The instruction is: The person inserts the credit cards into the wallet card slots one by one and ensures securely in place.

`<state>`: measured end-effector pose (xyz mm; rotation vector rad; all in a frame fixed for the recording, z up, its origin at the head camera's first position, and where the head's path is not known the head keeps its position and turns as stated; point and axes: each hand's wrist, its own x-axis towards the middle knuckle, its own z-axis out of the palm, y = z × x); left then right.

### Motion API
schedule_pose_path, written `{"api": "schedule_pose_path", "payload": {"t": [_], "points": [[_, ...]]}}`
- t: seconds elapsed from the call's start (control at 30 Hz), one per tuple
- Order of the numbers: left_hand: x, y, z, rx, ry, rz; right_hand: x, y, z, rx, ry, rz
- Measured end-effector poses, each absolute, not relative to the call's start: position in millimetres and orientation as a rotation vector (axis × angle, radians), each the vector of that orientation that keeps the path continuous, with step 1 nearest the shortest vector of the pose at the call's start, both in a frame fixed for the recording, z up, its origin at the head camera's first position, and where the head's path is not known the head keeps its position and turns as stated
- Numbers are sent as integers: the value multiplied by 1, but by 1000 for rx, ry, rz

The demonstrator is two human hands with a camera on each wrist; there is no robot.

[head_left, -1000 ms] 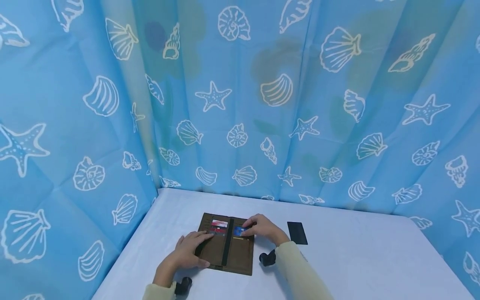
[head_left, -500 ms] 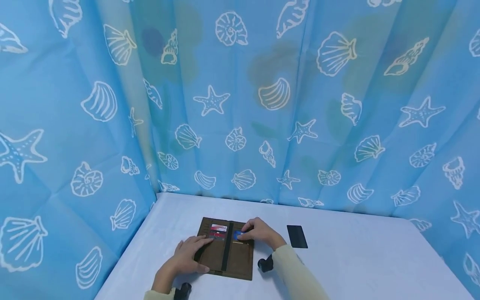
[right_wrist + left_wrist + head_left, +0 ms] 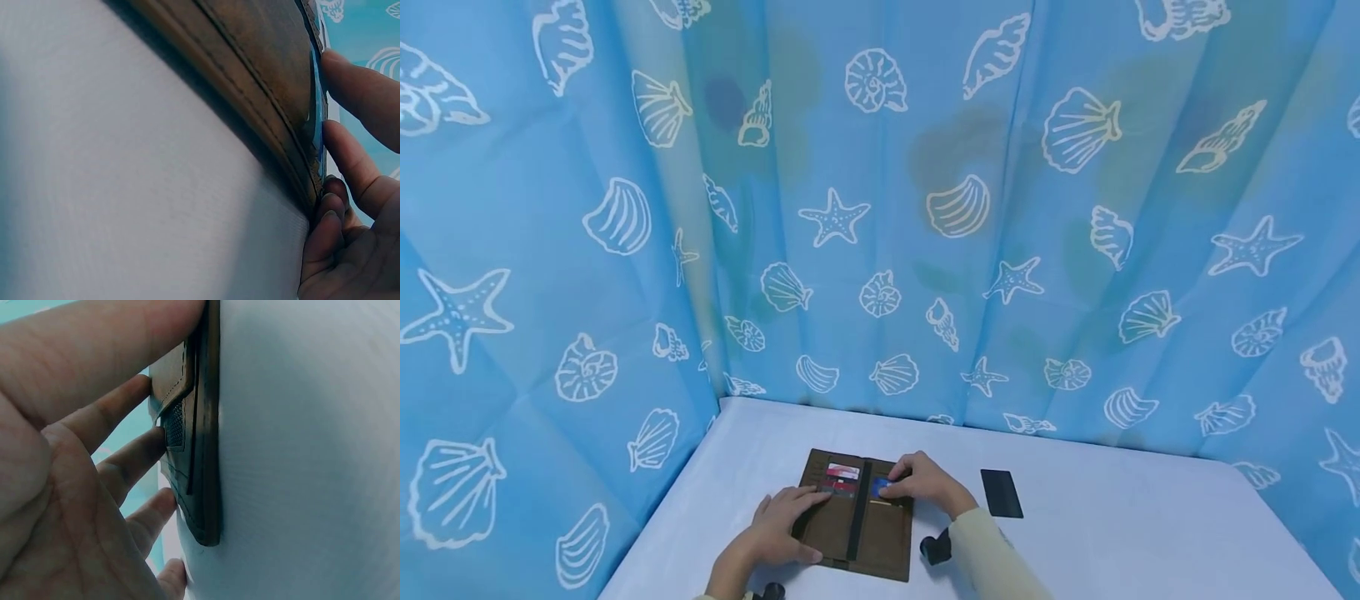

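Observation:
A brown wallet (image 3: 883, 537) lies unfolded on the white table, with a dark strap (image 3: 858, 510) down its middle. Its left side holds a red and white card (image 3: 842, 472) and a dark red card (image 3: 839, 485) in slots. My left hand (image 3: 777, 527) rests along the wallet's left edge, fingers spread and thumb near the bottom corner. On the right side, my right hand (image 3: 929, 483) has its thumb and forefinger at a blue card (image 3: 880, 486) in a slot; other fingers curl by the wallet's edge (image 3: 309, 203). Part of the blue card is hidden under the fingers.
A flat black rectangular thing (image 3: 1002, 493) lies on the table (image 3: 1120, 533) to the right of my right hand. A blue curtain (image 3: 880, 250) with white shell drawings stands behind the table and along its left side.
The head view has tilted up a little, so everything sits lower in it. Both hands, the wallet and the blue card keep nearly the same places.

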<state>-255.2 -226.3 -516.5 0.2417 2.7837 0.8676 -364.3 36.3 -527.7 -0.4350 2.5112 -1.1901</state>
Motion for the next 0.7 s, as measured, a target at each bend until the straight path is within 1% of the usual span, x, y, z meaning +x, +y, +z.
{"api": "schedule_pose_path", "payload": {"t": [0.2,0.53,0.7], "points": [[-257,-227,-516,222,2788,888,-363,34,-528,-446,2529,-1216],[-260,-231,-512,242,2835,900,-372,31,-520,-442,2539,-1204],[-257,-227,-515,258,2800,897,-366,37,-525,-428,2527,-1179]]}}
